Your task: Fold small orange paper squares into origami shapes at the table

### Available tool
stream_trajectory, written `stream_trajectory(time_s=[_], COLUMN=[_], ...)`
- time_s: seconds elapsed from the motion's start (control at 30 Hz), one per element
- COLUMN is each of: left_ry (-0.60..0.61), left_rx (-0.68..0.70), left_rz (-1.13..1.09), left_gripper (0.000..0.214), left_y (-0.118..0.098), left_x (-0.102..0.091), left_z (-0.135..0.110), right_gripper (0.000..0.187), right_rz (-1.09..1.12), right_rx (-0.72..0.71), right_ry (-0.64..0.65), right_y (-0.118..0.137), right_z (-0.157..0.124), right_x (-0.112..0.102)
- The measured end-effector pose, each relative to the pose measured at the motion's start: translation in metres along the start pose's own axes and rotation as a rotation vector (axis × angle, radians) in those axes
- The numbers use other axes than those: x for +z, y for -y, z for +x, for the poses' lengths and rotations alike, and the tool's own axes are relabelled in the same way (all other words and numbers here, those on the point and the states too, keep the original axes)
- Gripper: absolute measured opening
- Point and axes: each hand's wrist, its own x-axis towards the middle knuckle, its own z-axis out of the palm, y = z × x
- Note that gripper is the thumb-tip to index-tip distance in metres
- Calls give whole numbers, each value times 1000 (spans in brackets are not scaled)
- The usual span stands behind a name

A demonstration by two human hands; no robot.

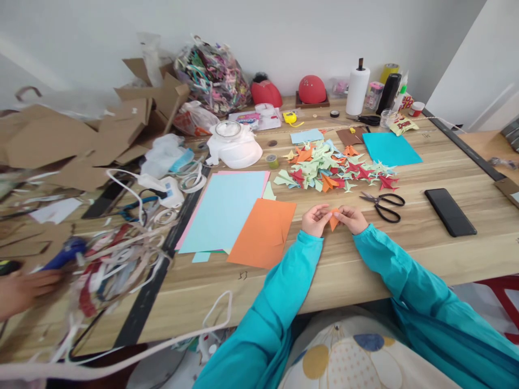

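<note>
Against the pale wall, I see a long wooden table [413, 243] with lots of things on it. Brown cardboard [44, 135] makes a messy heap at the far left. Next to it, by the wall, sits a fat clear bag [214, 81] stuffed with bits of many colours. Nearer the person lies a big light blue sheet [227, 205], with a pink one peeking out from under it. Behind the hands there is a wide pile of folded paper shapes [320, 167], green, red, orange and blue, some with pointy ends. An orange sheet [259, 232] covers one corner of the light blue one. A bright blue sheet [391, 148] lies beyond the pile, to the right. A black phone [451, 212] rests flat on the right side, and black scissors [387, 207] lie open between it and the right hand. The left hand [318, 219] and the right hand [352, 218] are close together, each with its fingers pinched on one small orange paper [334, 220]. That little paper is the smallest of all these, folded to a point at the bottom, held up just over the table in front of the pile.
</note>
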Motion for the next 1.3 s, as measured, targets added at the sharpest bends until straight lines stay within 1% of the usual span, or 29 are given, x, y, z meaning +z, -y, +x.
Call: stream_trajectory(time_s=[0.1, 0.2, 0.3, 0.37, 0.43, 0.53, 0.67, 0.77, 0.9, 1.0, 1.13, 1.3], left_ry=[11, 27, 49, 55, 48, 54, 61, 69, 106, 94, 77, 97], left_rx=[-37, -111, -208, -235, -204, -116, -51, -86, -159, -144, -120, -146], left_rz=[-13, -84, -202, -241, -216, -103, 4, -28, -86, -69, -59, -88], left_gripper=[37, 39, 45, 49, 54, 60, 58, 61, 62, 61, 58, 62], left_y=[1, 3, 5, 5, 6, 6, 5, 4, 1, -1, -1, 2], left_x=[-1, -4, -5, -4, -2, 1, 2, 2, 3, 4, 3, 4], left_z=[1, 3, 5, 5, 4, 2, 1, 0, -3, -4, -4, -4], right_gripper=[36, 36, 37, 38, 39, 40, 38, 36, 37, 38, 41, 41], right_rz=[-19, -16, 5, 18, 23, 14, -14, -19, -5, 6, 31, 48], right_rx=[-21, -47, -19, 9, 19, 14, -33, -62, -37, -15, 32, 31], right_ry=[21, 26, 12, -19, -63, -108, -110, -113, -160, -166, -135, -137], right_y=[-1, -1, 0, 1, 1, 3, 5, 6, 6, 5, 4, 3], right_z=[1, 0, 0, -1, 0, 0, -1, -1, 0, 0, 1, 0], right_x=[-2, -3, -2, -1, 0, 1, 2, 2, 3, 3, 3, 4])
